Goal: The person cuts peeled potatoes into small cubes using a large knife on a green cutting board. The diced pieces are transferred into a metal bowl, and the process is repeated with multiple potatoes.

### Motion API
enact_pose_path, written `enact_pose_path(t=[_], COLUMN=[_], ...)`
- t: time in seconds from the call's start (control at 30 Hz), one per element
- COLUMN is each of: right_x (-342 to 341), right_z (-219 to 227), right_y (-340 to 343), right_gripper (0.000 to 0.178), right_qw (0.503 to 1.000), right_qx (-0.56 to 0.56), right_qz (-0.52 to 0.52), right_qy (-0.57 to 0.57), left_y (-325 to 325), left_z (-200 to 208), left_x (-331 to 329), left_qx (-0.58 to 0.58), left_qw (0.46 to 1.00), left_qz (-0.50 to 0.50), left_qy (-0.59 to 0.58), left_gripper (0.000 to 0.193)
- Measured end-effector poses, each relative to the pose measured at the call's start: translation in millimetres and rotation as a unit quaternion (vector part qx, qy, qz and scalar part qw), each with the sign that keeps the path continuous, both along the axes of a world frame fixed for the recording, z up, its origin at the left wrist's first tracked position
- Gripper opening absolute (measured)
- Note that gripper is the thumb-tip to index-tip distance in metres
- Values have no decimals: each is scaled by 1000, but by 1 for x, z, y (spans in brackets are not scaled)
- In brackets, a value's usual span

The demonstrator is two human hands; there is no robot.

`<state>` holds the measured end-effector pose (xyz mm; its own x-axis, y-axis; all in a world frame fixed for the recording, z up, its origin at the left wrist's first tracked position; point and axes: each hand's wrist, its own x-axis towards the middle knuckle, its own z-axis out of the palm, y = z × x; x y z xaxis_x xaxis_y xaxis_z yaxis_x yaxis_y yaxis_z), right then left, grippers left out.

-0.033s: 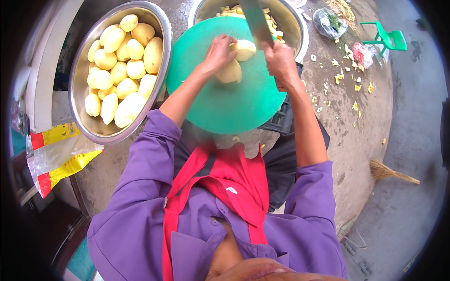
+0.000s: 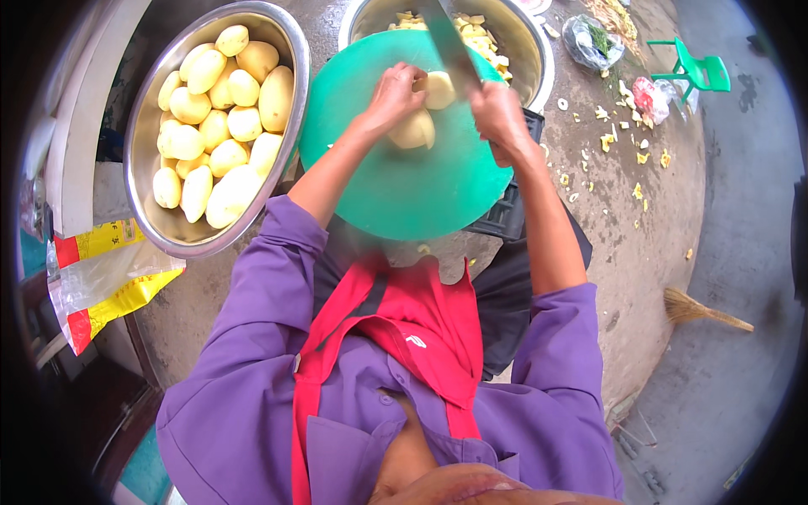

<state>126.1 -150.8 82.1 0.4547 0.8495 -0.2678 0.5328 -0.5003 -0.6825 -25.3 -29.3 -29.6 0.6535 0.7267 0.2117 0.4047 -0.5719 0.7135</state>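
A round green cutting board [image 2: 404, 198] lies in front of me. On it, my left hand [image 2: 396, 94] is closed with its fingertips on a peeled potato piece [image 2: 439, 90]. Another pale potato piece [image 2: 412, 131] lies just below those fingers. My right hand [image 2: 502, 118] is wrapped round the handle of a kitchen knife [image 2: 452, 44]. Its broad blade points up and to the left, close to the right end of the potato piece; I cannot tell whether it touches. Past the board's far edge, cut potato chunks [image 2: 477, 38] lie in a metal basin [image 2: 545, 71].
At the left stands an oval metal basin [image 2: 303, 71] of peeled potatoes [image 2: 215, 126]. A black crate [image 2: 505, 210] shows under the board. Scraps, a plastic bag [image 2: 589, 42], a green stool [image 2: 704, 72] and a broom [image 2: 699, 309] are on the floor to the right.
My right hand and the knife have moved slightly left, bringing the blade to the potato piece's right end. My left hand stays in place.
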Motion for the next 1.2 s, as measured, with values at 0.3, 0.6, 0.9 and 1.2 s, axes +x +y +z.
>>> enact_pose_path(t=[0.3, 0.6, 0.9, 1.2], right_x=[-6, -25, -26, -32], right_z=[-8, 22, 19, -12], right_y=[0, 1, -4, -2], right_gripper=[39, 37, 36, 35], right_qw=[999, 998, 999, 995], right_qx=[-17, 38, -4, -40], right_qz=[39, 44, 48, 82], right_qy=[-16, 3, -8, -27], left_y=[-4, 4, 1, -4], left_z=[6, 1, 51, 32], left_x=[-3, -14, -60, -64], left_qx=[-62, -109, 10, 57], left_qw=[998, 993, 976, 954], left_qz=[25, 33, -215, -285], left_qy=[-12, -33, 25, 74], left_gripper=[30, 26, 59, 76])
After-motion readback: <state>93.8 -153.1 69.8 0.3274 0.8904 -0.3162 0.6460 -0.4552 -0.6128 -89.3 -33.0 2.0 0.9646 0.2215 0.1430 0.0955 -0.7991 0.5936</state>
